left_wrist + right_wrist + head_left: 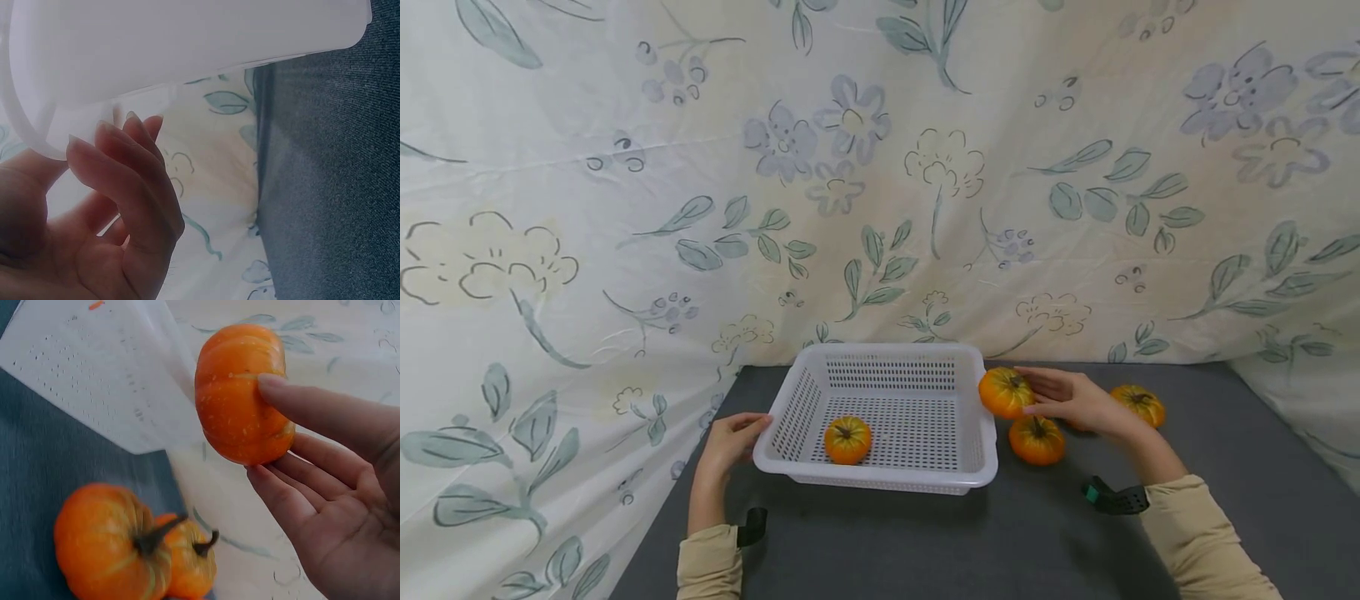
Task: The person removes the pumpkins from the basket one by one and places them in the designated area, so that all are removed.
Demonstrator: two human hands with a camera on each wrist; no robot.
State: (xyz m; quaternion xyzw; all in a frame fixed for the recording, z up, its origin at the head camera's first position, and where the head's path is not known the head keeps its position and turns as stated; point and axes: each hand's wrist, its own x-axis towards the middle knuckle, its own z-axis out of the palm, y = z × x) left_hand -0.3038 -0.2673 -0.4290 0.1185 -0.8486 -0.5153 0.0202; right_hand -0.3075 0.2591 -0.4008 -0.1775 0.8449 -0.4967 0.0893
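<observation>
A white perforated plastic basket [880, 477] stands on the dark table with one small orange pumpkin [847, 440] inside, near its front left. My left hand [730, 446] pinches the basket's left rim; in the left wrist view, thumb and fingers [119, 169] meet at the pale rim. Beside the basket's right rim, my right hand [1078, 400] holds another small pumpkin [1004, 392] above the table. Seen from the right wrist, the thumb presses one side of this held pumpkin [244, 400], with fingers beneath it.
On the table to the basket's right lie more pumpkins: one nearer the front [1037, 441], one behind my right wrist [1138, 405], and part of another under the hand. A floral cloth [865, 250] hangs behind the dark table [880, 550].
</observation>
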